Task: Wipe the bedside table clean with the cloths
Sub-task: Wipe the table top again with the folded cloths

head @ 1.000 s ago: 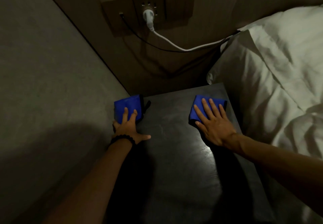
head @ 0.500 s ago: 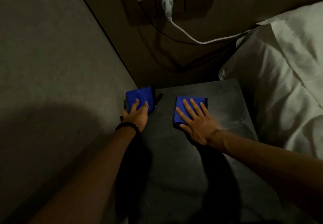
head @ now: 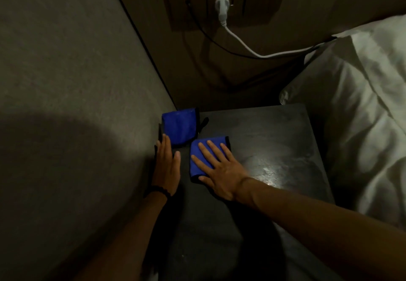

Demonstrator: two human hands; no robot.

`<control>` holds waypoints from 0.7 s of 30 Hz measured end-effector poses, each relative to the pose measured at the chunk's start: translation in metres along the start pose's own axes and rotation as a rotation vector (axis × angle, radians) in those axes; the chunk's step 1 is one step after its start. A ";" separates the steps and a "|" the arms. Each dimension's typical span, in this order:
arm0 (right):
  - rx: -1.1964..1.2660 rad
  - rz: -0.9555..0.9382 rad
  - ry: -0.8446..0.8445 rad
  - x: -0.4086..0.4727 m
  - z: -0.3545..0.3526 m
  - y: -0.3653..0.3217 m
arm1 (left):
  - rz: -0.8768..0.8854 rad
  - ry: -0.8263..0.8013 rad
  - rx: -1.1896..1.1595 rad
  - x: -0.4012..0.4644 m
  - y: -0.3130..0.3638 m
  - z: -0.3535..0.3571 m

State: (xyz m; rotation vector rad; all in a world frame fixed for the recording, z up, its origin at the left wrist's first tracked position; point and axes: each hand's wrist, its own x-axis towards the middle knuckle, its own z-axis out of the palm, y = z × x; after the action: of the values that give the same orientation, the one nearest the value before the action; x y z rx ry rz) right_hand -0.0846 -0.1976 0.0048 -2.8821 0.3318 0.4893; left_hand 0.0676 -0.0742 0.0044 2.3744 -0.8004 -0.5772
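Two folded blue cloths lie on the dark bedside table (head: 274, 140). One blue cloth (head: 179, 127) sits in the table's far left corner against the wall. My left hand (head: 167, 166) lies just in front of it with straight fingers, the fingertips at the cloth's near edge. A second blue cloth (head: 206, 149) lies a little nearer, right of the first. My right hand (head: 216, 168) presses flat on it with fingers spread.
A grey wall (head: 77, 105) runs along the table's left side. Behind, a socket panel holds a white plug (head: 222, 9) with white and black cables trailing right. A white pillow and bedding (head: 362, 109) border the table on the right.
My right hand has slid its cloth leftward across the table, toward the other cloth. My left hand has drawn back off the corner cloth, which stays in place.
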 end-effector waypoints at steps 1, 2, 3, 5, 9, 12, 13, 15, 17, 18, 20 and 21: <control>-0.004 -0.014 0.003 0.002 0.000 -0.004 | 0.011 -0.002 0.006 -0.001 -0.001 -0.001; -0.008 -0.024 0.007 0.004 0.000 -0.008 | 0.018 -0.002 0.014 -0.002 0.000 -0.002; -0.010 -0.031 0.017 0.006 0.000 -0.012 | 0.024 -0.004 0.012 -0.003 0.000 -0.004; -0.010 -0.047 0.033 0.008 0.001 -0.021 | 0.038 -0.019 0.019 -0.002 0.001 -0.005; -0.014 -0.101 0.037 0.012 0.003 -0.038 | 0.053 -0.099 0.178 0.000 -0.006 -0.005; -0.001 -0.138 0.025 0.019 0.000 -0.052 | 0.057 -0.096 0.135 0.002 -0.003 -0.009; 0.009 -0.151 0.016 0.021 -0.002 -0.056 | 0.061 -0.091 0.097 0.003 -0.002 -0.011; 0.027 -0.184 -0.009 0.024 -0.006 -0.063 | 0.069 -0.081 0.043 0.004 -0.002 -0.014; 0.031 -0.221 -0.037 0.025 -0.008 -0.067 | 0.074 -0.070 0.058 0.005 -0.003 -0.014; 0.027 -0.243 -0.044 0.025 -0.008 -0.068 | 0.068 -0.064 0.094 0.005 -0.004 -0.013; 0.022 -0.289 -0.049 0.022 -0.008 -0.065 | 0.046 -0.049 0.141 0.004 -0.005 -0.013; 0.018 -0.314 -0.049 0.020 -0.008 -0.062 | 0.042 -0.046 0.162 0.004 -0.005 -0.012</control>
State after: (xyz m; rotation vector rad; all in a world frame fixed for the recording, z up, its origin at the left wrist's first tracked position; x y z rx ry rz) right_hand -0.0482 -0.1437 0.0148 -2.8238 -0.1236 0.4943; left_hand 0.0792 -0.0689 0.0089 2.4917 -0.9475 -0.5707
